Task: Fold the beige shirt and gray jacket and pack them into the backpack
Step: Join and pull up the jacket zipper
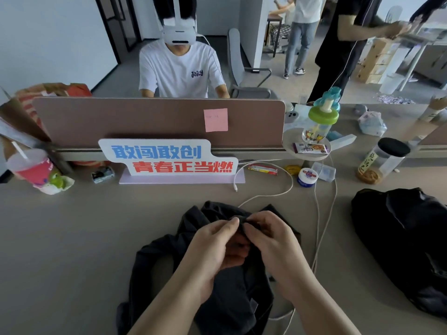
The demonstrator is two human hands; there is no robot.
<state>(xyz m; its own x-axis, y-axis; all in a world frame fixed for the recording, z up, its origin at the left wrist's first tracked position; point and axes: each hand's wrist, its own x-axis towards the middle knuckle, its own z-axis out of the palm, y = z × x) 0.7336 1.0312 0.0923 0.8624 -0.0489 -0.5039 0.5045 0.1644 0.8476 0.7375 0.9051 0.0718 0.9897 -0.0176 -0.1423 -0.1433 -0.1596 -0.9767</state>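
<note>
A head-worn camera looks down at a gray-brown counter. A dark gray jacket lies crumpled in the middle, close to the viewer. Both hands meet over its far edge. The left hand and right hand each pinch the same bunched bit of cloth between thumb and curled fingers, knuckles nearly touching. This looks like finding a collar or seam so the jacket can be spread flat; no fold is made yet.

A black backpack slumps at the right, well apart from the jacket, and its opening cannot be made out. No beige shirt is in view. White cables run beside the jacket and could snag it. Behind them stands a sign with blue and red lettering.
</note>
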